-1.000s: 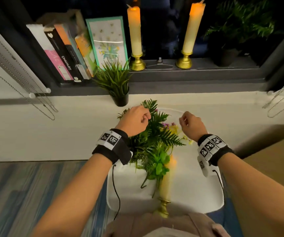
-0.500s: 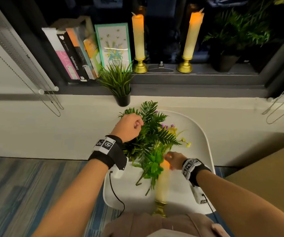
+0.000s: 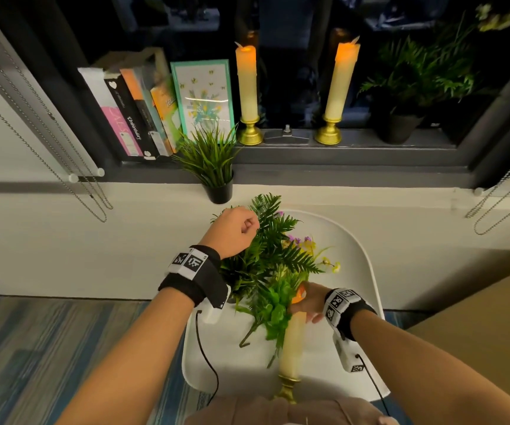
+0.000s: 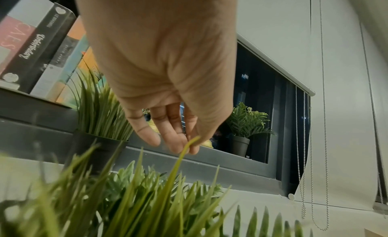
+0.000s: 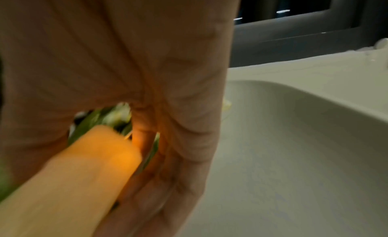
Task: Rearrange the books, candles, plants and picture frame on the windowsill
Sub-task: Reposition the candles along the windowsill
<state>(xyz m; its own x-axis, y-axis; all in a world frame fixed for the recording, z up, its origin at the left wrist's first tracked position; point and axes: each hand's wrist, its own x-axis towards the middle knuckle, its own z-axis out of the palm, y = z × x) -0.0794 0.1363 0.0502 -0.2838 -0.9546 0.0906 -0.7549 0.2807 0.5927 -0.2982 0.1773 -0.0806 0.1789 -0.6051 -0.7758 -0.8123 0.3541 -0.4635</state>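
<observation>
On a white chair [image 3: 348, 240] lie a bunch of ferns and flowers [image 3: 272, 262] and a lit candle in a gold holder [image 3: 292, 348]. My left hand [image 3: 249, 223] hovers over the greenery and pinches one grass blade [image 4: 178, 161] between thumb and fingers [image 4: 172, 141]. Around the candle's glowing top [image 5: 73, 182] my right hand [image 3: 304, 305] curls, blurred in the wrist view. The dark windowsill [image 3: 355, 154] carries leaning books [image 3: 131, 118], a teal picture frame [image 3: 203, 96], two upright candles [image 3: 247, 87] [image 3: 338, 84], a small grass plant [image 3: 213, 161] at its front edge and a potted fern [image 3: 413, 78].
Blind chains hang at the left [image 3: 63, 167] and the right [image 3: 499, 204] of the window. A brown surface [image 3: 477, 317] stands to the right of the chair, and striped carpet [image 3: 48, 348] lies to its left.
My right hand has dropped from beside the flowers to the top of the lying candle and wrapped round it. The left hand has stayed at the greenery.
</observation>
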